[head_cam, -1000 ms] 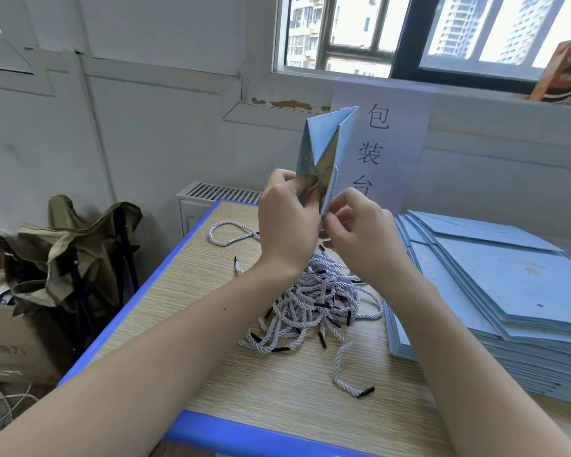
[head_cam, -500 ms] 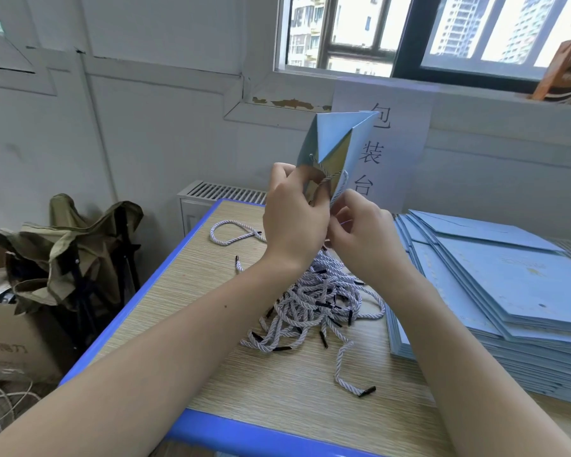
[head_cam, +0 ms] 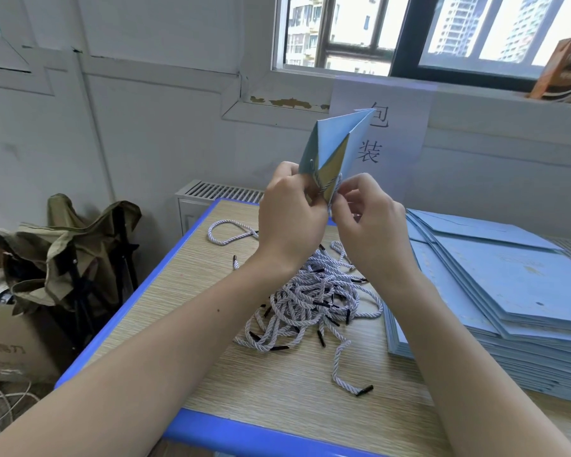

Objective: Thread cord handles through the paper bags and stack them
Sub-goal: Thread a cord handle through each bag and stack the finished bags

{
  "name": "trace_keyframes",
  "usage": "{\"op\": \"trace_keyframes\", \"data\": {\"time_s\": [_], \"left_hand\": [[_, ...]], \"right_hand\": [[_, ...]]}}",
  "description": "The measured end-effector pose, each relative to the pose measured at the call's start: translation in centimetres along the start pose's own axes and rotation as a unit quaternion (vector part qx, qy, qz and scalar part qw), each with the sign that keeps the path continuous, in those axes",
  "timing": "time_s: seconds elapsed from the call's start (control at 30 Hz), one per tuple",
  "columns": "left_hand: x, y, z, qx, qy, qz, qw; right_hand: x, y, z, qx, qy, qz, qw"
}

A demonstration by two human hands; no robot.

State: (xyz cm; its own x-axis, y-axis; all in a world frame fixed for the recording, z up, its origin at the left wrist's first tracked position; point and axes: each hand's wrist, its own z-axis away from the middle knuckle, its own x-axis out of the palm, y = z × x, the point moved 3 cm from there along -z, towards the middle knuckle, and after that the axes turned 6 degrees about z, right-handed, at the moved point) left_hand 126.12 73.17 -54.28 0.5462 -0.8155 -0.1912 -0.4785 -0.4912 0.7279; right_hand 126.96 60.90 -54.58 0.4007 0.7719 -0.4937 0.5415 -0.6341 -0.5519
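Room: pale wall, window above, a paper sign (head_cam: 381, 133) with printed characters taped below the sill; desk (head_cam: 211, 324) of wood grain with a blue rim.

Near edge of desk: one loose cord (head_cam: 342, 367), black tip toward the front edge.

Middle of desk: heap of twisted white cord handles (head_cam: 314, 301), black-tipped, tangled, directly under both wrists.

Right side of desk: stack of flat light-blue paper bags (head_cam: 501, 285), fanned, reaching to the right edge.

Above the heap, held clear of the desk: one paper bag (head_cam: 335, 143), partly opened, long axis upright, mouth end down at the fingers, yellow inner face toward the camera.

Left hand (head_cam: 290, 212): fingers curled, pinching the bag's lower left edge.

Right hand (head_cam: 373, 219): fingers curled at the lower right edge, pinching a cord (head_cam: 320, 183) that crosses the inner face. The hole itself is hidden; the cord lies just above the fingertips, equally near both hands.

Far left, off the desk: folded olive fabric chair (head_cam: 70, 245), cardboard box (head_cam: 10, 344).
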Motion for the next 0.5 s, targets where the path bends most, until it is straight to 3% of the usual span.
{"op": "trace_keyframes", "data": {"time_s": [0.5], "left_hand": [[0.25, -0.42, -0.23, -0.046, -0.052, -0.055, 0.996]], "right_hand": [[-0.23, 0.07, -0.1, 0.013, 0.002, -0.002, 1.0]]}}
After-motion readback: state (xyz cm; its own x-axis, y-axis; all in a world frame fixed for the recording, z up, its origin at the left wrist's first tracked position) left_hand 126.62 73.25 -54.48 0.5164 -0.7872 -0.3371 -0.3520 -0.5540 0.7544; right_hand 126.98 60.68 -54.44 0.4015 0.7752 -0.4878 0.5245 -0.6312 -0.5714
